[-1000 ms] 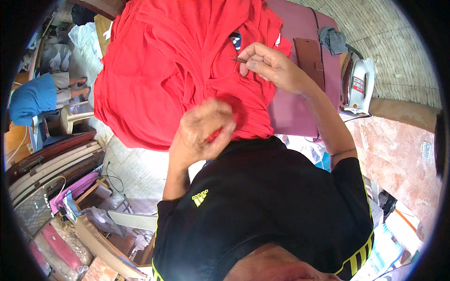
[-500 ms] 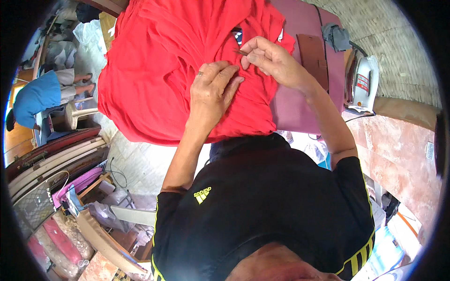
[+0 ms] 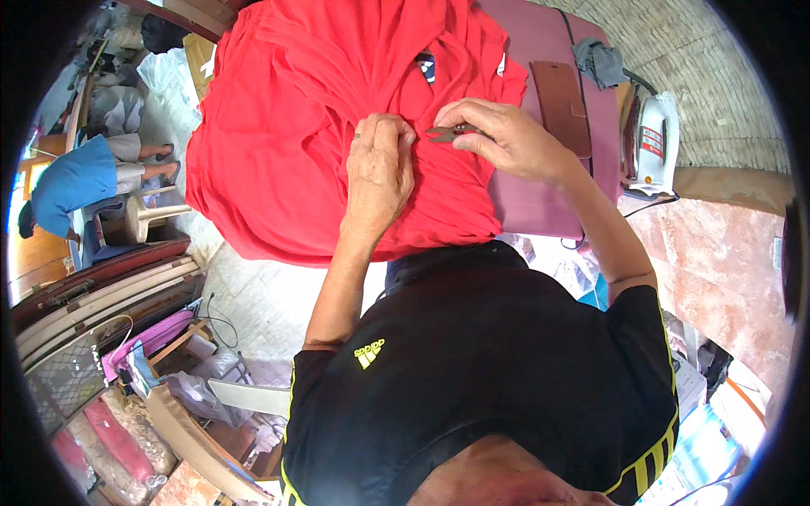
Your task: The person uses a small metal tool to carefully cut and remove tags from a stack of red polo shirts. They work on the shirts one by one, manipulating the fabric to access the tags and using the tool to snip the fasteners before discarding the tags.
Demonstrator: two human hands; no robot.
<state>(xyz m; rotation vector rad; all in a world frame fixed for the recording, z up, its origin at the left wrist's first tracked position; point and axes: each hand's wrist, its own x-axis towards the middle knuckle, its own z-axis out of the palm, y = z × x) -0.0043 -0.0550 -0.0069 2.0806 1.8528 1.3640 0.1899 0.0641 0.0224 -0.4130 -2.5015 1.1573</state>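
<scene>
A large red cloth (image 3: pixel 278 169), bunched into folds, covers most of the padded purple board (image 3: pixel 540 202) in front of me. My left hand (image 3: pixel 380 173) rests on it, its fingers closed in a pinch on a fold; the fingertips are partly hidden. Just to the right, my right hand (image 3: pixel 519 139) holds small dark thread snips (image 3: pixel 442 133). Their blades are a little apart and point left at the left fingertips, over the cloth. Beyond the hands a dark blue and white patch (image 3: pixel 428 67) shows among the folds.
On the board's right lie a brown wallet-like case (image 3: pixel 558 105) and a grey rag (image 3: pixel 601 64). A white iron (image 3: pixel 656 143) stands beside it, trailing a cord. At left, a person in blue (image 3: pixel 72 185) bends near a wooden stool (image 3: pixel 139 218). Boards and bags crowd the lower left.
My right hand has drawn nearer to me and turned, so the snips show more fully, blades apart. My left fingers have curled in closer on the cloth.
</scene>
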